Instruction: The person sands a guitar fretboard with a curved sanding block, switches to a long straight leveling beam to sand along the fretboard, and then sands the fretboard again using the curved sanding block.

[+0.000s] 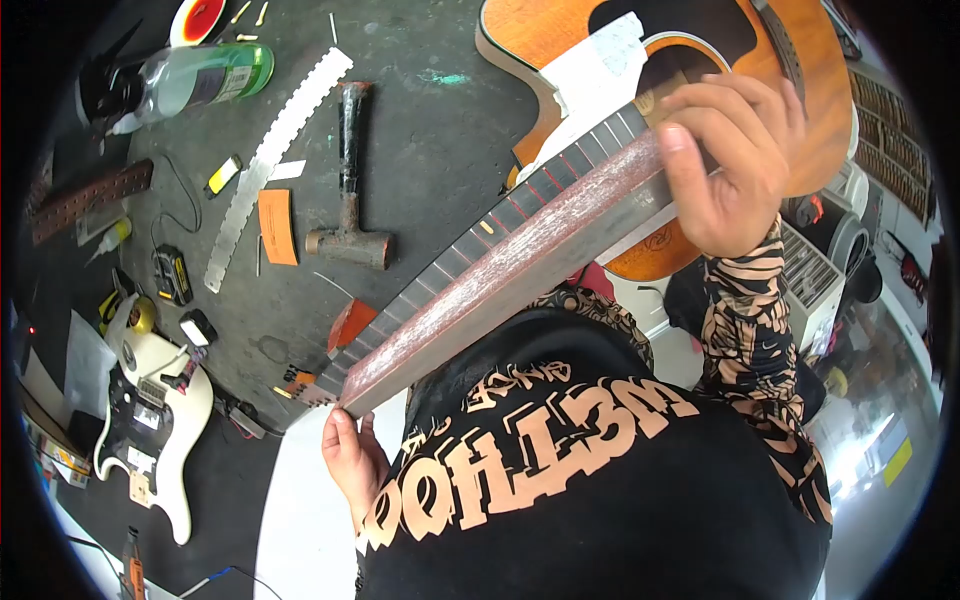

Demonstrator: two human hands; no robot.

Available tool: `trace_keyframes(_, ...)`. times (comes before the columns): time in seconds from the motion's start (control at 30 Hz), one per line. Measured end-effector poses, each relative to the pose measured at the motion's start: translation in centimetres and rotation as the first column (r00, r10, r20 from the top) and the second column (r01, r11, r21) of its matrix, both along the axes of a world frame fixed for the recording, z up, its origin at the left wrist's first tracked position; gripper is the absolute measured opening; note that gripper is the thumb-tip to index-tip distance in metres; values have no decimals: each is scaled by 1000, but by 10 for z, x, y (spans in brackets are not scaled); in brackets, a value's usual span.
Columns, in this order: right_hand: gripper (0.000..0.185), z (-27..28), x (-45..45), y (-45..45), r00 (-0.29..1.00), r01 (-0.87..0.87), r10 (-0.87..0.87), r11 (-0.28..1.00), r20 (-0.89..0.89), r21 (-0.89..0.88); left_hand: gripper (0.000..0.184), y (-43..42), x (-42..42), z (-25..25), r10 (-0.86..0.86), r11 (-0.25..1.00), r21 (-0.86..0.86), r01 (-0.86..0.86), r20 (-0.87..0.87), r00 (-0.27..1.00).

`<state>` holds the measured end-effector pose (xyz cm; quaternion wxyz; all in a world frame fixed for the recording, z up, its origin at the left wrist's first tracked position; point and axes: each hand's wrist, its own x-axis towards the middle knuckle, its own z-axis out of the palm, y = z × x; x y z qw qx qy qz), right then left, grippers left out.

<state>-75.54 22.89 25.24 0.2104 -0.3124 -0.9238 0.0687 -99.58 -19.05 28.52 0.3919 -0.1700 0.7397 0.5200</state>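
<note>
A long sanding beam [500, 270], with a reddish, white-dusted face and a grey side, lies lengthwise along the guitar's fretboard [520, 200]. My right hand [730, 165] grips its upper end near the soundhole, thumb on the reddish face and fingers curled over. At the opposite end, by the headstock, the fingertips of my left hand [355, 455] pinch the beam's lower corner. Pale fret slots show on the dark fretboard beside the beam. The acoustic guitar's orange body [540, 30] has white paper [598, 72] over part of its top.
On the dark bench are a hammer [350, 190], a notched metal straightedge [265, 170], orange sandpaper [278, 228], a greenish bottle [205, 75] and a dish of red liquid [197, 20]. A white electric guitar body [175, 470] lies at lower left.
</note>
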Motion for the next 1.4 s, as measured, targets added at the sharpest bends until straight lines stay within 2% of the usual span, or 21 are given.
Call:
trace_keyframes(0.03, 11, 1, 4, 2, 1000, 1, -1, 1000, 23, 9, 28, 1, 2, -1, 16, 1000, -4, -16, -2, 1000)
trace_keyframes(0.13, 9, -10, 8, 5, 997, 18, -24, 997, -74, -73, 30, 1, 5, -2, 5, 1000, 28, -4, -40, 999)
trace_keyframes(0.23, 8, -16, 0, -8, 992, 12, -23, 996, -123, -88, 20, -3, 8, -9, 50, 998, 53, -43, -140, 989)
trace_keyframes(0.3, 9, -16, -10, -18, 990, -18, 3, 994, -138, -112, 16, -1, 11, -8, 131, 991, 12, -131, -166, 977)
trace_keyframes(0.37, 10, -19, -12, -22, 979, -11, -9, 995, -202, -101, 15, -4, 10, -8, 111, 990, -59, -127, -226, 968)
trace_keyframes(0.43, 9, -15, -7, -11, 984, -39, 21, 994, -179, -101, 16, 9, 17, -10, 143, 984, -65, -164, -251, 957)
trace_keyframes(0.53, 6, -18, 10, 18, 989, 19, -25, 999, -144, -48, 20, 30, 29, -15, 40, 999, -17, -47, -274, 961)
trace_keyframes(0.63, 7, -16, 4, 10, 992, -12, 7, 999, -127, -39, 20, 24, 30, -18, 72, 997, 1, -75, -280, 957)
trace_keyframes(0.67, 8, -15, -5, -1, 990, -26, 14, 996, -142, -85, 16, 19, 29, -16, 71, 993, -64, -94, -295, 953)
trace_keyframes(0.8, 7, -19, -12, -13, 979, -61, 43, 994, -198, -86, 16, 12, 28, -12, 159, 962, -170, -214, -285, 945)
trace_keyframes(0.87, 8, -22, 7, 9, 986, -32, 22, 998, -166, -55, 16, 19, 34, -18, 86, 992, -63, -110, -298, 951)
trace_keyframes(0.97, 8, -17, 12, 18, 993, -3, -2, 999, -117, -42, 21, 34, 43, -21, 91, 996, 28, -87, -295, 951)
trace_keyframes(1.07, 9, -18, -9, -13, 987, -61, 46, 993, -153, -100, 21, 14, 36, -18, 148, 986, -22, -163, -314, 938)
trace_keyframes(1.17, 9, -20, -10, -20, 982, -47, 28, 994, -184, -101, 21, 0, 32, -18, 180, 974, -80, -213, -306, 935)
trace_keyframes(1.27, 10, -26, 19, 16, 987, 10, -18, 998, -157, -55, 21, 22, 48, -23, 72, 997, -1, -76, -325, 943)
trace_keyframes(1.3, 11, -27, 23, 22, 985, 62, -67, 997, -162, -39, 21, 32, 50, -21, 79, 997, 0, -83, -325, 942)
trace_keyframes(1.37, 11, -25, 20, 18, 986, 41, -45, 999, -159, -26, 22, 44, 52, -19, 145, 985, 130, -112, -278, 950)
trace_keyframes(1.4, 12, -22, 11, 5, 989, 4, -11, 999, -146, -51, 23, 32, 48, -21, 161, 984, 117, -132, -286, 945)
